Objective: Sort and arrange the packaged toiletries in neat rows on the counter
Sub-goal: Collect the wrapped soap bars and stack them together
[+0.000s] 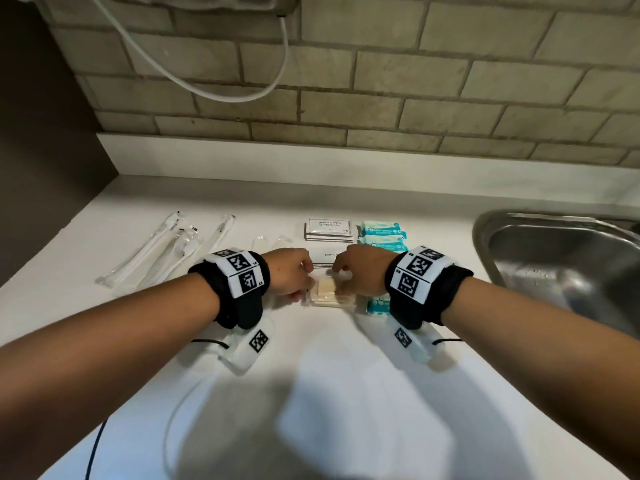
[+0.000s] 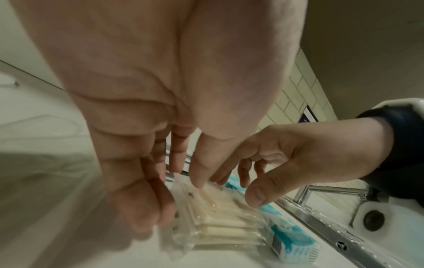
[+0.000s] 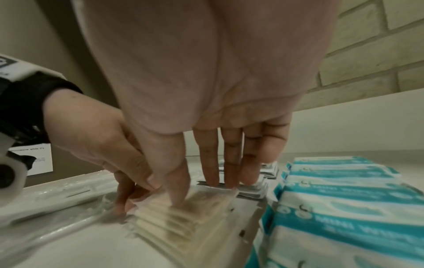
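A stack of clear-wrapped cream soap packs point(image 1: 325, 293) point(image 2: 220, 223) point(image 3: 183, 223) lies on the white counter point(image 1: 346, 368) between my hands. My left hand point(image 1: 291, 273) point(image 2: 173, 203) holds the stack's left edge, thumb on top and fingers along the side. On the stack's other side is my right hand point(image 1: 358, 268) point(image 3: 199, 190): its thumb presses the top and its straight fingers stand at the far edge. Teal wipe packs point(image 1: 381, 233) point(image 3: 344, 208) lie in a column just right of the stack. Shampoo sachets point(image 1: 329, 230) sit behind it.
Wrapped toothbrushes point(image 1: 156, 251) lie in a row at the left. A white card point(image 1: 323, 255) shows between my hands. A steel sink point(image 1: 554, 265) lies to the right. A brick-tiled wall stands behind, with a white cable point(image 1: 207, 74) hanging on it.
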### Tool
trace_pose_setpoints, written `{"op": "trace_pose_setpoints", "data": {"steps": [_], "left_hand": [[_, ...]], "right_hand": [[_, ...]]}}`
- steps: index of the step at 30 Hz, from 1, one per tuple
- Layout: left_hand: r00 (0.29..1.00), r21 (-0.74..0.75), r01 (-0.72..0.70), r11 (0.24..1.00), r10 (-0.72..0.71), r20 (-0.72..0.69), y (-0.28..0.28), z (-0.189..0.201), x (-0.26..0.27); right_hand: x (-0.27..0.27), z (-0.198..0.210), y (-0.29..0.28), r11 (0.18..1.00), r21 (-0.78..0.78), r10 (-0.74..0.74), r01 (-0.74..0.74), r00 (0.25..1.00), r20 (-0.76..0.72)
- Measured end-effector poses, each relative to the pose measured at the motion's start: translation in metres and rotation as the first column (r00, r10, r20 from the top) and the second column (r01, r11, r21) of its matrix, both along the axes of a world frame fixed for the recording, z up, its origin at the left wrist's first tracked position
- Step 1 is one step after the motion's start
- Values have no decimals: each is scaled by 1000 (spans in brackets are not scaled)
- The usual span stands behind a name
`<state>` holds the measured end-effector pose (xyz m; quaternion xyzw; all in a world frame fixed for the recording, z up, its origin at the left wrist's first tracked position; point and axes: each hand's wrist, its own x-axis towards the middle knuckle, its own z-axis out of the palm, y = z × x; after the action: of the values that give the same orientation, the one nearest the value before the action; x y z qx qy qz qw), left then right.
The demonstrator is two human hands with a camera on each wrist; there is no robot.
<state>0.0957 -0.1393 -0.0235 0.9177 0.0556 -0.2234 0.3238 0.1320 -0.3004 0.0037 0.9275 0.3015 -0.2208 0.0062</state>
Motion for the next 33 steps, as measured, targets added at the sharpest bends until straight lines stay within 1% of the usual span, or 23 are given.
{"op": "trace_pose_setpoints", "data": {"steps": [1, 3, 6, 8, 11, 15, 18, 21, 24, 26, 29, 30, 31, 32, 33], "left_hand": [[999, -33, -36, 999, 36, -13, 2, 1, -1], [996, -54, -77, 996, 75, -38, 7, 1, -3], [993, -62, -92, 994, 88, -73, 8, 0, -8], [993, -77, -105, 992, 99, -70, 5, -2, -10], [989, -116, -145, 983, 140, -55, 2, -5, -12], [984, -142, -175, 974, 167, -69, 1, -3, -12], [971, -179, -237, 955, 226, -82, 1, -3, -12], [975, -185, -217, 958, 204, -87, 0, -1, -10], [977, -225, -213, 951, 202, -72, -1, 2, -10], [977, -226, -210, 951, 200, -70, -3, 4, -11], [975, -238, -205, 949, 178, -129, -2, 2, -12], [981, -206, -169, 964, 143, -133, -1, 2, -12], [992, -131, -98, 987, 85, -97, 0, 1, -11], [999, -15, -8, 1000, 8, -49, 2, 1, -11], [998, 91, 65, 994, -65, 1, 2, 1, -11]], "right_hand": [[-1, 0, 0, 1000, 14, 11, -11, 1000, 14], [-5, 2, 1, 999, 21, 28, -28, 999, 29], [-12, 2, 7, 997, -46, 58, -57, 998, 31], [-15, 1, 11, 996, -65, 64, -61, 997, 40], [-15, 2, 11, 999, -27, 39, -38, 998, 45], [-13, 3, 9, 999, 19, 38, -39, 999, 37], [-13, -1, 11, 998, 33, 47, -48, 999, 28], [-14, -6, 13, 997, 38, 60, -61, 998, 35], [-12, -8, 13, 996, 55, 61, -65, 996, 70], [-10, -7, 13, 995, 73, 58, -64, 994, 91], [-10, -6, 11, 995, 87, 53, -58, 997, 64], [-11, -6, 10, 995, 76, 55, -58, 997, 47], [-13, -8, 10, 996, 67, 58, -60, 998, 32], [-14, -9, 9, 996, 63, 59, -60, 998, 21], [-15, -10, 9, 996, 65, 57, -58, 998, 15]]}}
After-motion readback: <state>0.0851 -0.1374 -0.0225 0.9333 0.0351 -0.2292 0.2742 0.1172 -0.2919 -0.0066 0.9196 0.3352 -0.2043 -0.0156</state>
